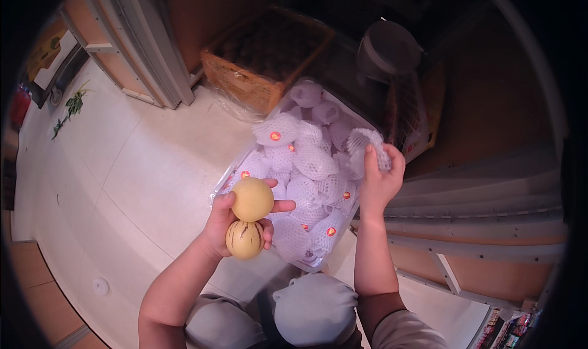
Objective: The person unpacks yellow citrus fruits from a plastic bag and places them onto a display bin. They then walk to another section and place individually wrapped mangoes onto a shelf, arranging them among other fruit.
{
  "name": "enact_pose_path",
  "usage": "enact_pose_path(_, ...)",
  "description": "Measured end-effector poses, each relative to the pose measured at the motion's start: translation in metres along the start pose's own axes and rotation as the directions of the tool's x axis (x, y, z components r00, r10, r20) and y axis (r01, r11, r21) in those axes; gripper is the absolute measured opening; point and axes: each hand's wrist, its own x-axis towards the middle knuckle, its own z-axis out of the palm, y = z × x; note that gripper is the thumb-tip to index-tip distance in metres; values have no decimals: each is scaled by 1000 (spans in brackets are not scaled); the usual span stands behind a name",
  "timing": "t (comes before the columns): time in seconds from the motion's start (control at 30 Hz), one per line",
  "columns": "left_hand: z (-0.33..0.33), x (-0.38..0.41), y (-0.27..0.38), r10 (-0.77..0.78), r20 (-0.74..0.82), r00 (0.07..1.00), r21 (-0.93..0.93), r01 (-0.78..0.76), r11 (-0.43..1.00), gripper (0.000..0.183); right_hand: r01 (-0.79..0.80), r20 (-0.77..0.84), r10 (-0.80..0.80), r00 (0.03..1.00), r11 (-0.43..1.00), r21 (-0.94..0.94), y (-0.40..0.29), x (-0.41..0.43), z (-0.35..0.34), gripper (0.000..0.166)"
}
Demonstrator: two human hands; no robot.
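Observation:
My left hand (220, 222) holds two round yellow fruits together. The upper fruit (252, 199) is plain yellow; the lower pepino melon (245, 239) has dark brown stripes and touches it. My right hand (383, 179) grips a white foam net sleeve (366, 148) between thumb and fingers at the right side of a box. The pale box (334, 252) is full of fruits in white foam nets (314, 160), several bearing round red and yellow stickers. Whether the gripped sleeve has a fruit in it, I cannot tell.
Behind the box stands an orange plastic crate (241, 80) with dark contents and clear plastic film. A bucket (390, 50) is in the shadow at upper right. Green leaves (74, 103) lie on the pale floor (138, 165). Framed panels (133, 41) stand at upper left and right.

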Motion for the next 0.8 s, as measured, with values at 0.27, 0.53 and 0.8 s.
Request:
enact_pose_path(0.27,2,5,-3,3,-39,999,31,-1,1000,73,62,492,596,635,595,-801,164,31,66,49)
enact_pose_path(0.53,-1,-4,9,76,-19,997,-64,-77,995,74,39,435,690,579,508,-860,76,60,72,48)
enact_pose_path(0.8,33,-18,21,188,94,978,-361,-142,922,78,546,691,296,660,443,-711,110,76,43,49)
